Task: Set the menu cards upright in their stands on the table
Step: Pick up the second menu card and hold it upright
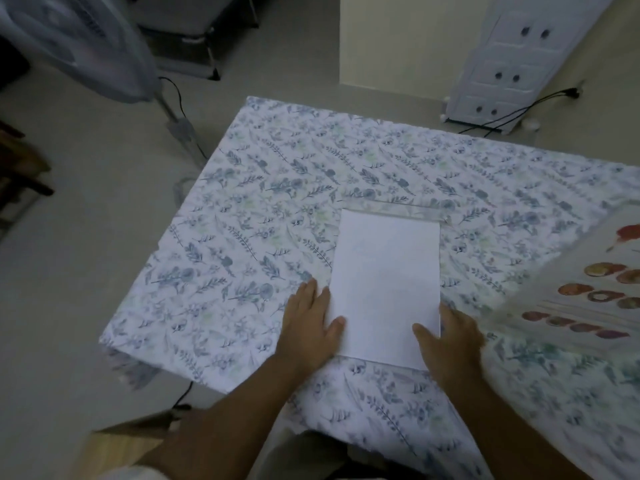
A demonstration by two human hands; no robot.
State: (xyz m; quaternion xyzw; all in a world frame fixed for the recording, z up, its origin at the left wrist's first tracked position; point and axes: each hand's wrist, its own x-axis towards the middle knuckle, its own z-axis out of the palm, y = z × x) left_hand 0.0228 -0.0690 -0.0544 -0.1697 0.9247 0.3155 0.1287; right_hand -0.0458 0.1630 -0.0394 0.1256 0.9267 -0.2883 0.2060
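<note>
1. On the desk (263,209), which is covered with a blue-and-green leaf-patterned cloth, a blank white menu card (384,285) lies flat near the front edge.
2. Its far end meets a clear stand (394,207) lying on the cloth; whether the card sits inside it cannot be told.
3. Left hand (311,323) rests flat against the card's left edge, fingers spread and thumb lying on the white face, gripping nothing.
4. Right hand (450,344) is at the card's near right corner, thumb on top, fingers open; the blur hides whether it pinches the edge.
5. At the right edge, a second menu card (588,289) printed with food pictures sits tilted, blurred.
6. Beyond the desk stand a pedestal fan (79,39) to the left and a white drawer cabinet (512,64) behind.
</note>
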